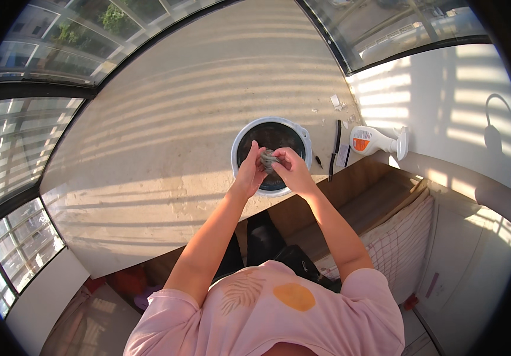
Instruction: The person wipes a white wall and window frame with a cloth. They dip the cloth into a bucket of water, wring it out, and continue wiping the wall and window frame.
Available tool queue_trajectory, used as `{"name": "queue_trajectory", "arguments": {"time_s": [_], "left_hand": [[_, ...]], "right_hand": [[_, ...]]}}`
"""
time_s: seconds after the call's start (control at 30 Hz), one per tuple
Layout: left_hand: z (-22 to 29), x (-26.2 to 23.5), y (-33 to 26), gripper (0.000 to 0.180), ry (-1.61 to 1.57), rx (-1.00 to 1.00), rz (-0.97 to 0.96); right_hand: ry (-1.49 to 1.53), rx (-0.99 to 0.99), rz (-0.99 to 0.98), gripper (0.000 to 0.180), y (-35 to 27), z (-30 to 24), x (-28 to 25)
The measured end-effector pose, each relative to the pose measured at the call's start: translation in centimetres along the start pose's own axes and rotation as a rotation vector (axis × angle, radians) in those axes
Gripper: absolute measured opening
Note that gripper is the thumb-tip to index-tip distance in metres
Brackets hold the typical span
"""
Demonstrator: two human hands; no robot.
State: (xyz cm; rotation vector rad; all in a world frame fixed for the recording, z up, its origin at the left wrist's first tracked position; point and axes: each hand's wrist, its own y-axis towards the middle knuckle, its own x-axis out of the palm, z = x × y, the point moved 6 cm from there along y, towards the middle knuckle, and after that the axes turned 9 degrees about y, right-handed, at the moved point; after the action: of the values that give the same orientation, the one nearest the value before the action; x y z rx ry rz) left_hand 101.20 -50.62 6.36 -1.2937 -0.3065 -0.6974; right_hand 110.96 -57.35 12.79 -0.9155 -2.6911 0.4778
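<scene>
Both of my hands meet over a round, light-rimmed basin (306, 141) that holds dark liquid (272, 132). A small bunched grey-green cloth (269, 159) is pinched between them, above the basin's middle. My left hand (251, 171) grips its left side, thumb pointing up and away. My right hand (293, 170) closes on its right side with bent fingers. The cloth looks wet and twisted, though my fingers and palms hide part of it.
Right of the basin a white spray bottle (374, 141) with an orange label lies on its side. Near it are a black strip (334, 151), a small black piece (319, 162) and white scraps (335, 102). Windows (77, 44) border the pale counter (148, 136); a wooden compartment (350, 199) sits below its front edge.
</scene>
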Motion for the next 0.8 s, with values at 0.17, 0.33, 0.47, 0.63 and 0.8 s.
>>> {"name": "queue_trajectory", "arguments": {"time_s": [0.17, 0.33, 0.47, 0.63, 0.8], "left_hand": [[0.6, 1.2, -1.1, 0.025, 0.173, 0.103, -0.095], [0.5, 1.7, -0.5, 0.027, 0.214, 0.129, -0.024], [0.5, 1.4, 0.6, 0.031, 0.132, 0.126, -0.177], [1.8, 1.8, -1.0, 0.036, 0.339, 0.162, -0.002], [5.8, 5.8, -3.5, 0.029, 1.396, 0.625, 0.004]], "right_hand": [[-0.248, -0.103, 0.157, 0.022, 0.1, 1.2, -2.3], [0.754, 0.315, 0.025, 0.036, 0.3, 4.1, -0.2], [0.456, 0.300, -0.007, 0.052, 0.0, 3.2, 0.3], [0.271, 0.325, -0.252, 0.036, -0.1, 2.5, 0.2], [0.039, 0.504, -0.298, 0.025, -0.5, 3.9, -0.7]]}}
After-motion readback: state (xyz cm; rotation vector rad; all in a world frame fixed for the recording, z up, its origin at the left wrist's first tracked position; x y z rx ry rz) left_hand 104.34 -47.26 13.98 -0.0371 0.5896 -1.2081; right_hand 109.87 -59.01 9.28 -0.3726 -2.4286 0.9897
